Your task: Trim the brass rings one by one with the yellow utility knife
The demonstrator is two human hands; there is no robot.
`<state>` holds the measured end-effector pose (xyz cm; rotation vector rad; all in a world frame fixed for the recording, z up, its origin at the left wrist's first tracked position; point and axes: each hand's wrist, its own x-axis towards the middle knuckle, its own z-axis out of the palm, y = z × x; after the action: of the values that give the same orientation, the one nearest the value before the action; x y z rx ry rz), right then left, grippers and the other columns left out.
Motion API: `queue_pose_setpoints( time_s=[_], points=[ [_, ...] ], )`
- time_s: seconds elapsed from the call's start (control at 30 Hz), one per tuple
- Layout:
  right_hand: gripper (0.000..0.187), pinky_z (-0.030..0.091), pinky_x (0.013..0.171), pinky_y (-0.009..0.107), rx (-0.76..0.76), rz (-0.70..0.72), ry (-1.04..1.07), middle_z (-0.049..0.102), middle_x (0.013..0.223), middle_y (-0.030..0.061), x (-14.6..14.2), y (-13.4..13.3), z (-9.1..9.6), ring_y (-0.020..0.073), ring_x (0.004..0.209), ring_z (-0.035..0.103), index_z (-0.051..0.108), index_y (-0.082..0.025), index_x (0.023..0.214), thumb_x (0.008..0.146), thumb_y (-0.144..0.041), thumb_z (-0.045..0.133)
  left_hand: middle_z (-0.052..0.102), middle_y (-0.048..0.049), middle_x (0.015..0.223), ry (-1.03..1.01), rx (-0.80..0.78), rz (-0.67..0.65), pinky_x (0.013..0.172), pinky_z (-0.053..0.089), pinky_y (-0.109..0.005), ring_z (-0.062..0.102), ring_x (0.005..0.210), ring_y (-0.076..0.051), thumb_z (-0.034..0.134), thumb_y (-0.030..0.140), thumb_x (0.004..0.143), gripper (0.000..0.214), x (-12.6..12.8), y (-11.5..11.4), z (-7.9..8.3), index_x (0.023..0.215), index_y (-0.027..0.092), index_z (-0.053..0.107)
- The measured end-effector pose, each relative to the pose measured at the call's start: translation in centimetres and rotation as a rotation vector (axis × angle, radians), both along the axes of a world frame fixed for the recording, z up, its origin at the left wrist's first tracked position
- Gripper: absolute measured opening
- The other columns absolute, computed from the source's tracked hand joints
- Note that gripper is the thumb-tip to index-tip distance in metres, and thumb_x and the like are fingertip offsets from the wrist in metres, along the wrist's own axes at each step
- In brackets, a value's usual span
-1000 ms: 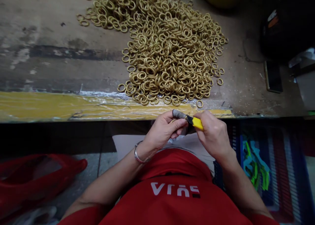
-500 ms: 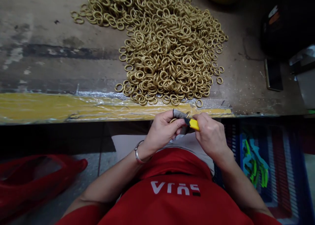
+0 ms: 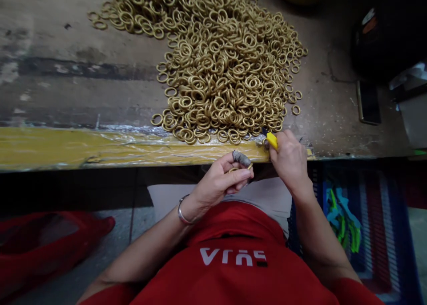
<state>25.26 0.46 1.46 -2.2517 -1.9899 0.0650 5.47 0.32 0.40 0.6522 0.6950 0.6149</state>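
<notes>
My left hand is in front of the table edge, its thumb and fingers closed on a gold-coloured ring. Grey cloth wraps its index finger, and more gold shows behind the thumb, though I cannot tell if it belongs to a second ring. Gripped in my right hand is a yellow utility knife. Its dark tip reaches the near edge of a large pile of gold rings. A single ring lies partly hidden beside the knife.
Yellow tape under clear film covers the table's front edge. A phone lies at the right, near a dark object. Below stand a blue basket with blue and green pieces and a red plastic item.
My right hand has moved the utility knife away from the left hand, forward to the edge of the ring pile. My left hand keeps hold of its ring, slightly lower.
</notes>
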Motion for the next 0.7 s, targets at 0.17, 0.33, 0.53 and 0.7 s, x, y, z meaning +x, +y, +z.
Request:
queue_pose_setpoints(
  time_s=[0.17,0.33,0.53,0.7],
  points=[
    [0.010,0.037,0.064,0.031,0.019,0.001,0.316,0.063,0.079,0.0051,0.0,-0.3,0.4,0.0181,0.068,0.054,0.065,-0.016,0.089,0.083,-0.018,0.057,0.066,-0.0041,0.075,0.010,-0.013,0.007,0.036,0.027,-0.017,0.050,0.049,-0.008,0.074,0.042,0.079,0.030,-0.2,-0.3,-0.3,0.088,0.014,0.066],
    [0.017,0.045,0.062,0.026,-0.016,-0.003,0.979,0.064,0.075,-0.0014,-1.8,-2.0,1.3,0.0128,0.065,0.057,0.068,-0.020,0.096,0.084,-0.027,0.060,0.059,0.0035,0.060,0.318,0.263,0.143,0.047,0.039,-0.018,0.048,0.049,-0.007,0.079,0.028,0.077,0.018,0.7,-1.3,-0.2,0.084,0.015,0.069],
    [0.025,0.041,0.046,0.023,-0.078,-0.183,1.319,0.062,0.058,-0.0026,-4.2,-3.9,1.6,0.0097,0.045,0.050,0.071,-0.017,0.087,0.086,-0.042,0.067,0.065,0.0012,0.067,0.390,0.328,0.264,0.054,0.045,-0.020,0.053,0.056,-0.009,0.081,0.026,0.074,0.016,0.9,-1.7,0.6,0.080,0.016,0.071],
    [0.021,0.050,0.059,0.027,-0.004,-0.050,1.168,0.066,0.064,-0.0007,-4.1,-4.7,2.1,0.0124,0.056,0.059,0.071,-0.019,0.093,0.094,-0.037,0.060,0.057,0.0032,0.053,0.366,0.252,0.205,0.043,0.037,-0.018,0.046,0.046,-0.007,0.077,0.035,0.079,0.021,-0.1,-1.4,0.0,0.078,0.015,0.068]
  ],
)
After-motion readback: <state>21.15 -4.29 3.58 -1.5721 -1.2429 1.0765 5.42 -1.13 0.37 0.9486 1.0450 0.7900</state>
